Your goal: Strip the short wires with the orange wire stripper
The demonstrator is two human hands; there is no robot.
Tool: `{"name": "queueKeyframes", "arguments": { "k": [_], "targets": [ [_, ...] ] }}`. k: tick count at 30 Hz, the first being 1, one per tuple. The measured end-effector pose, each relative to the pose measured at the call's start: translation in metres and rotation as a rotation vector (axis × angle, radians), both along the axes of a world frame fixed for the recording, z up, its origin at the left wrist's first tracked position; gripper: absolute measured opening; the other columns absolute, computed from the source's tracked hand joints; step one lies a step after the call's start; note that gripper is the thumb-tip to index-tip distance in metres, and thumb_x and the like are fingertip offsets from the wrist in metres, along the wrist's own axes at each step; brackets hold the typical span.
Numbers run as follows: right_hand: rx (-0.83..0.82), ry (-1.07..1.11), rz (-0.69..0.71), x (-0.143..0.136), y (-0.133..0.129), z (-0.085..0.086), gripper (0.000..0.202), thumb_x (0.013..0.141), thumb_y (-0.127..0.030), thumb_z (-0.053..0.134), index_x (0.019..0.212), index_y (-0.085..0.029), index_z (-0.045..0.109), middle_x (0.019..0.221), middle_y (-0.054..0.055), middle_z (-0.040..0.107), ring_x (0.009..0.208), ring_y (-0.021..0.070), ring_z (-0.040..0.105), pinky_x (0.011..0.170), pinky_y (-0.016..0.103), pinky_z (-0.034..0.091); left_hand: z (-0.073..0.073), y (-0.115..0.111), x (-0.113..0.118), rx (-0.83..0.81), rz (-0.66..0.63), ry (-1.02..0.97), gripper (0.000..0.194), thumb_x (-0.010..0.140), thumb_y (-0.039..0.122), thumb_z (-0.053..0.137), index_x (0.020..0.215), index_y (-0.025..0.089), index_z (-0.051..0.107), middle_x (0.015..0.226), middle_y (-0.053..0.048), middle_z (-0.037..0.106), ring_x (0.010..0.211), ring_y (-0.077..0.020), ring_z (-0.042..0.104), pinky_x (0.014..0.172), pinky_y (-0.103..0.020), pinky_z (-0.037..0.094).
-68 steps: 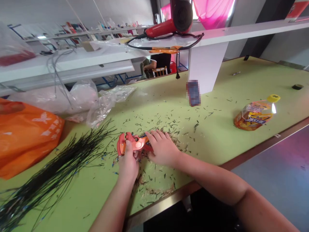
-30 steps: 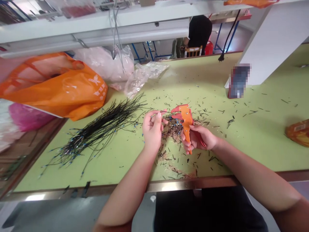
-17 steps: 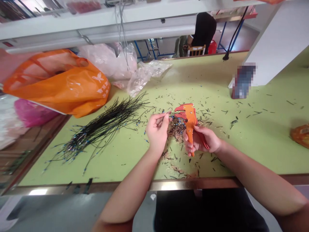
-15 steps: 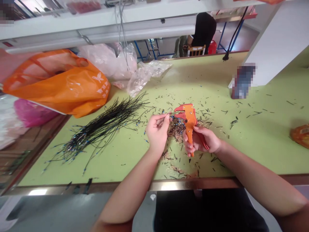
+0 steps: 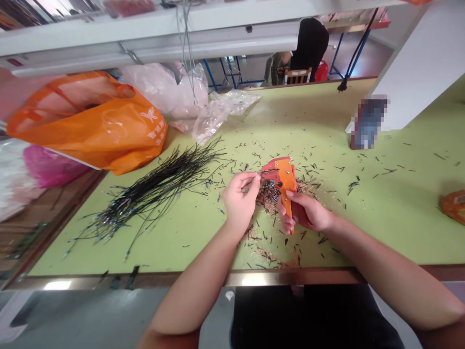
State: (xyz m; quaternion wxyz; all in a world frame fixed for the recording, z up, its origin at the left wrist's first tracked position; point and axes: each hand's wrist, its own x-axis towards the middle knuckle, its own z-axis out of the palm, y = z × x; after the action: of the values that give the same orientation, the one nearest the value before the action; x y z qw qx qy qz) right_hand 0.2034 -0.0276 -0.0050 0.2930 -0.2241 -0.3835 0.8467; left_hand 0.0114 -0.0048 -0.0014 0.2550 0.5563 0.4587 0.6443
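An orange and red wire stripper [image 5: 286, 182] is gripped by its handles in my right hand [image 5: 308, 211], its jaws pointing left. My left hand [image 5: 241, 196] pinches a thin black wire [image 5: 267, 171] between thumb and fingertips, and the wire's end lies in the tool's jaws. The jaws look closed on it. Beneath the tool is a pile of copper-coloured and black scraps [image 5: 269, 198]. Left of my hands a long bundle of black wires [image 5: 156, 184] with small blue tips lies slantwise on the green tabletop [image 5: 203, 237].
An orange bag [image 5: 119, 131], a pink bag [image 5: 51, 165] and clear plastic bags [image 5: 221, 109] lie at the back left. A phone [image 5: 368, 123] leans on a white post [image 5: 417, 72] at the right. Beyond the table is a person in black [image 5: 310, 43].
My right hand has squeezed the tool's handles together, and its jaws have closed around the wire. My left hand has moved slightly right with the view.
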Motion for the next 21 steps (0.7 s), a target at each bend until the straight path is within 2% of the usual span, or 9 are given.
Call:
{"name": "queueKeyframes", "arguments": {
  "k": [3, 8, 11, 13, 15, 17, 21],
  "targets": [
    [-0.019, -0.012, -0.040, -0.003, -0.001, 0.004, 0.053, 0.092, -0.068, 0.066, 0.073, -0.019, 0.059, 0.053, -0.006, 0.050, 0.043, 0.0110, 0.050, 0.046, 0.025, 0.052, -0.001, 0.002, -0.002, -0.035, -0.046, 0.061, 0.009, 0.093, 0.027, 0.071, 0.096, 0.019, 0.071, 0.087, -0.005, 0.080, 0.080, -0.0166, 0.079, 0.076, -0.029, 0.065],
    [0.005, -0.102, -0.106, -0.008, -0.003, 0.008, 0.062, 0.088, -0.076, 0.067, 0.066, -0.020, 0.053, 0.047, -0.008, 0.042, 0.038, 0.0089, 0.038, 0.040, 0.023, 0.042, -0.001, 0.006, -0.009, -0.117, -0.099, 0.336, 0.017, 0.102, 0.030, 0.058, 0.109, 0.020, 0.070, 0.082, -0.001, 0.076, 0.060, -0.0130, 0.067, 0.064, -0.027, 0.054],
    [0.028, -0.169, -0.167, -0.013, -0.006, 0.005, 0.063, 0.087, -0.078, 0.067, 0.064, -0.021, 0.050, 0.046, -0.009, 0.040, 0.036, 0.0083, 0.035, 0.038, 0.023, 0.038, 0.003, 0.006, -0.014, -0.110, -0.082, 0.545, 0.020, 0.103, 0.028, 0.052, 0.101, 0.021, 0.069, 0.070, 0.001, 0.067, 0.059, -0.0143, 0.059, 0.062, -0.027, 0.044],
    [0.033, -0.181, -0.200, -0.017, -0.009, 0.003, 0.064, 0.086, -0.078, 0.068, 0.063, -0.021, 0.049, 0.046, -0.009, 0.039, 0.035, 0.0077, 0.033, 0.036, 0.022, 0.035, 0.005, 0.007, -0.017, -0.121, -0.075, 0.601, 0.019, 0.102, 0.026, 0.051, 0.094, 0.021, 0.068, 0.064, 0.002, 0.059, 0.056, -0.0138, 0.051, 0.059, -0.027, 0.037],
    [0.024, -0.153, -0.211, -0.020, -0.013, 0.003, 0.064, 0.084, -0.078, 0.069, 0.063, -0.021, 0.049, 0.046, -0.010, 0.038, 0.035, 0.0072, 0.032, 0.036, 0.022, 0.032, 0.005, 0.010, -0.020, -0.138, -0.109, 0.548, 0.017, 0.101, 0.027, 0.053, 0.092, 0.021, 0.066, 0.062, 0.004, 0.054, 0.055, -0.0126, 0.046, 0.057, -0.026, 0.033],
    [0.000, -0.072, -0.194, -0.020, -0.017, 0.005, 0.062, 0.084, -0.076, 0.070, 0.065, -0.021, 0.050, 0.046, -0.010, 0.037, 0.035, 0.0069, 0.032, 0.037, 0.021, 0.033, 0.005, 0.013, -0.022, -0.153, -0.218, 0.360, 0.020, 0.102, 0.035, 0.056, 0.091, 0.022, 0.065, 0.060, 0.005, 0.049, 0.051, -0.0113, 0.042, 0.053, -0.024, 0.032],
    [-0.046, 0.128, -0.128, -0.018, -0.027, 0.013, 0.052, 0.089, -0.066, 0.071, 0.072, -0.020, 0.054, 0.050, -0.009, 0.043, 0.036, 0.0070, 0.035, 0.039, 0.020, 0.036, 0.010, 0.013, -0.021, -0.216, -0.615, -0.192, 0.038, 0.100, 0.059, 0.061, 0.086, 0.023, 0.058, 0.051, 0.011, 0.031, 0.039, -0.0080, 0.025, 0.040, -0.019, 0.028]
  ]
}}
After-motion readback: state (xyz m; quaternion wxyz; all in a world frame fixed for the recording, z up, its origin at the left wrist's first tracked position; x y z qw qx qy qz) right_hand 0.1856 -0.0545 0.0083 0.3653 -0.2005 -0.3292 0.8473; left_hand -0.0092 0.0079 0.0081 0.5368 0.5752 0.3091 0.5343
